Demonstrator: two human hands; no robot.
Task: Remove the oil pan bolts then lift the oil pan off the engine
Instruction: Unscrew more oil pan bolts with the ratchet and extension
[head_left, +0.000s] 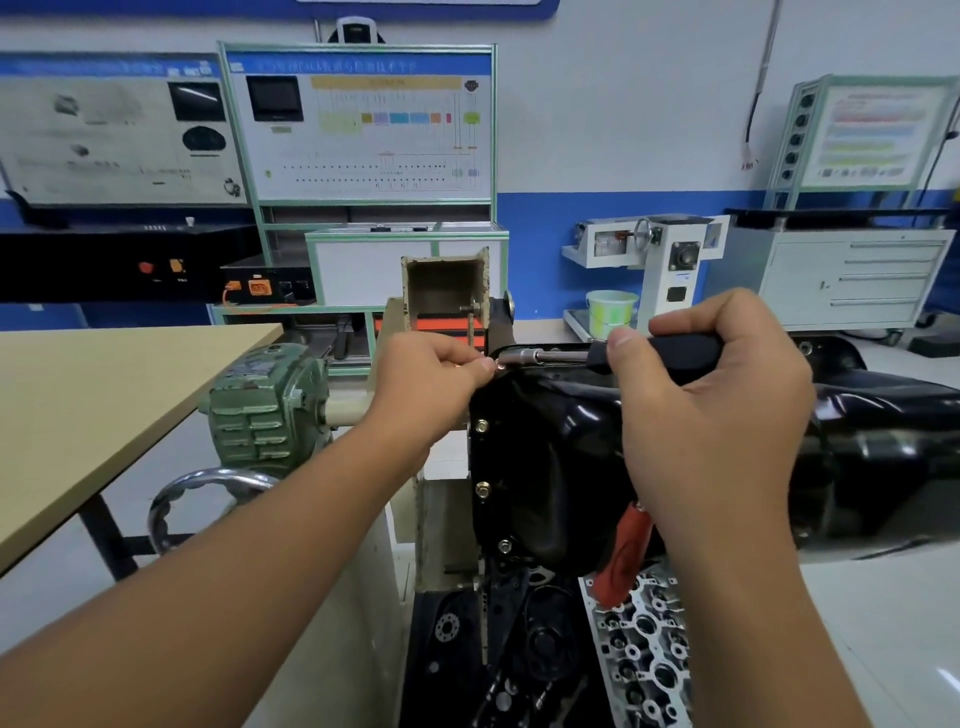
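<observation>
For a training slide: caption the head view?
Right hand drives a socket driver at the oil pan corner bolt while left hand steadies it.

Bright even indoor light, soft background, bowed wide-angle edges

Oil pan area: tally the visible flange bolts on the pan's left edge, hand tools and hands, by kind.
Flange bolts seated along the oil pan left edge: 3
Black-handled socket driver: 1
Red-handled tool: 1
Hands: 2, left hand, right hand
Total: 7
</observation>
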